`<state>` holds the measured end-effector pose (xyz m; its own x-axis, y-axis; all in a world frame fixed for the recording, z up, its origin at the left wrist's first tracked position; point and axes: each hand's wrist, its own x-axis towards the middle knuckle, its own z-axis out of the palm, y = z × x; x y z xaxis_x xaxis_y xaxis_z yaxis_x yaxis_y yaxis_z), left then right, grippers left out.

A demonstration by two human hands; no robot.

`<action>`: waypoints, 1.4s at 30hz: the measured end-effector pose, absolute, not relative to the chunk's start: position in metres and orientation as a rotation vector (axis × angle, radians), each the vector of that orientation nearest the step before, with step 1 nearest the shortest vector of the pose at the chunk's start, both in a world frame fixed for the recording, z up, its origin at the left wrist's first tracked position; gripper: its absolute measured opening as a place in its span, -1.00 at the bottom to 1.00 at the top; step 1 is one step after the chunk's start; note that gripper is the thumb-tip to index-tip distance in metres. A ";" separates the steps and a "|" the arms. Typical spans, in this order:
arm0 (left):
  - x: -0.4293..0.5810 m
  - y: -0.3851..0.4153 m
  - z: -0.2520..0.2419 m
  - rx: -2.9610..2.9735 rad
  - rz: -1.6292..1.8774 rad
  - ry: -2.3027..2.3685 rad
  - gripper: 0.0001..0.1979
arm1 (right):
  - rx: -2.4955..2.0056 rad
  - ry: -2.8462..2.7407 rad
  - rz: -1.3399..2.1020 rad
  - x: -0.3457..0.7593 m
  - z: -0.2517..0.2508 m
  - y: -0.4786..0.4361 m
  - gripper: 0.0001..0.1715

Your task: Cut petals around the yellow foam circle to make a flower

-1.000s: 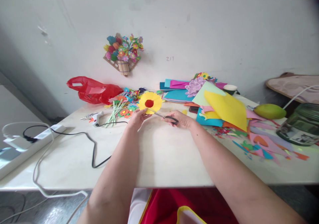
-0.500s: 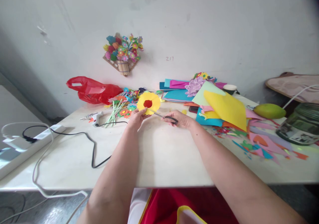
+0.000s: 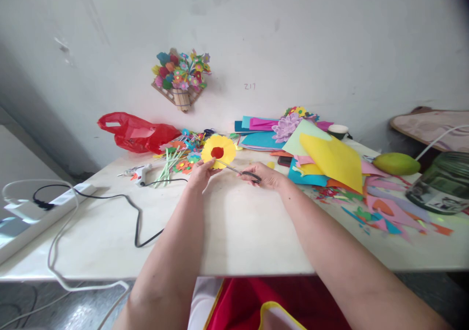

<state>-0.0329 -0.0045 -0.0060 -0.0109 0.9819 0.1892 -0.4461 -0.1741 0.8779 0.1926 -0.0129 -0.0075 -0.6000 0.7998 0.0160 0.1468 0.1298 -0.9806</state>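
A yellow craft flower [image 3: 227, 150] with a scalloped edge and a red centre is pinched at its lower edge by my left hand [image 3: 202, 173]. My right hand [image 3: 263, 175] is closed round the dark handles of a pair of scissors [image 3: 231, 168]. The blades point left and reach the flower's lower edge, close to my left thumb. Whether the blades are parted is too small to tell. Just behind my left hand lie small coloured flowers [image 3: 184, 165] and a bundle of pale green stems [image 3: 167, 166].
On the left are a white glue gun [image 3: 142, 174] with a black cord, a red plastic bag [image 3: 141, 134] and a power strip [image 3: 69, 198]. Coloured sheets [image 3: 331, 161], scraps [image 3: 388, 212], a green mango [image 3: 396, 164] and a glass jar [image 3: 441, 181] occupy the right.
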 end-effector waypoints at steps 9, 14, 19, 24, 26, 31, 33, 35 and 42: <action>-0.034 -0.002 -0.009 1.008 1.513 0.741 -0.79 | -0.924 -1.829 1.528 0.192 -0.005 -0.015 -0.61; -0.034 -0.002 -0.010 1.021 1.528 0.744 -0.75 | -0.901 -1.814 1.547 0.192 -0.006 -0.014 -0.60; -0.033 -0.003 -0.009 1.029 1.544 0.742 -0.74 | -0.910 -1.836 1.525 0.191 -0.004 -0.017 -0.56; -0.028 -0.003 -0.008 0.996 1.629 0.725 -0.74 | -0.944 -1.847 1.465 0.190 0.000 -0.021 -0.52; -0.024 -0.003 -0.008 0.972 1.658 0.726 -0.72 | -0.932 -1.841 1.449 0.189 0.000 -0.022 -0.52; -0.012 -0.004 -0.006 0.904 1.729 0.717 -0.73 | -0.926 -1.799 1.408 0.183 0.002 -0.025 -0.58; -0.009 -0.005 -0.005 0.882 1.746 0.687 -0.73 | -0.914 -1.761 1.391 0.180 0.004 -0.029 -0.62; -0.006 -0.006 -0.003 0.866 1.762 0.660 -0.73 | -0.907 -1.713 1.366 0.178 0.007 -0.031 -0.65; -0.002 -0.006 -0.004 0.789 1.775 0.605 -0.76 | -0.986 -1.662 1.242 0.168 0.001 -0.028 -0.60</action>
<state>-0.0015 -0.0064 -0.0042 -0.2294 0.9473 0.2237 -0.6131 -0.3191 0.7227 0.1682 -0.0279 0.0007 -0.3578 0.9209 0.1545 0.1125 0.2068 -0.9719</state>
